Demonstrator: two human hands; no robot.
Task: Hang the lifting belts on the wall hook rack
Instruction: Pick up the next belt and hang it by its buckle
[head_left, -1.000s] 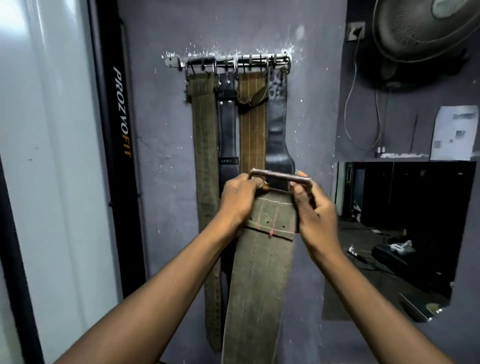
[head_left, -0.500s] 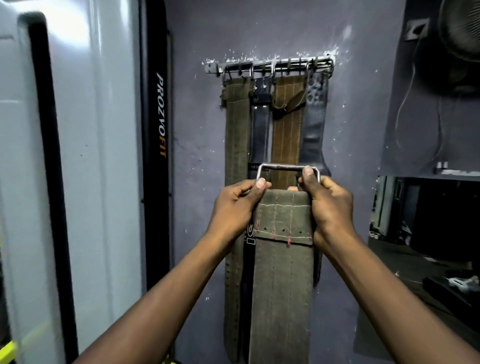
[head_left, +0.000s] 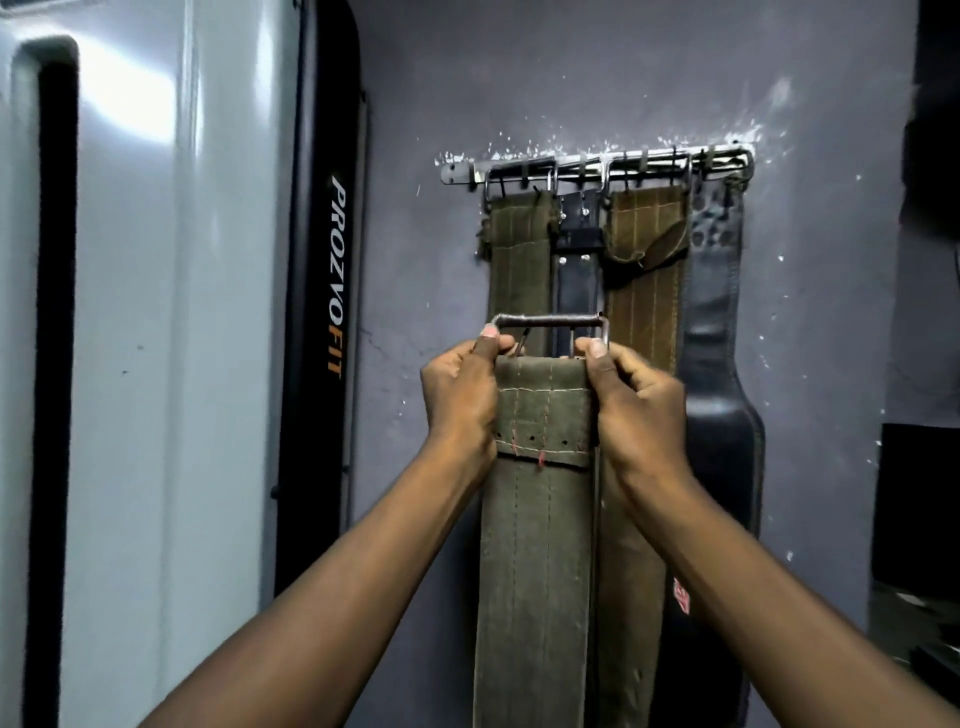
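I hold an olive canvas lifting belt upright by its top end, its metal buckle uppermost. My left hand grips the belt's left edge and my right hand its right edge, thumbs just under the buckle. The buckle is well below the metal hook rack screwed to the purple wall. On the rack hang an olive belt, a narrow black belt, a brown belt and a wide black leather belt. The held belt covers their lower parts.
A black upright marked PROZVOFIT stands left of the rack, beside a glossy white panel. A dark opening lies at the right edge. Bare wall shows between the upright and the rack.
The view has swung left, so the rack now sits further right. My hands have lifted the belt a little and shifted it left, in front of the olive and black hanging belts.
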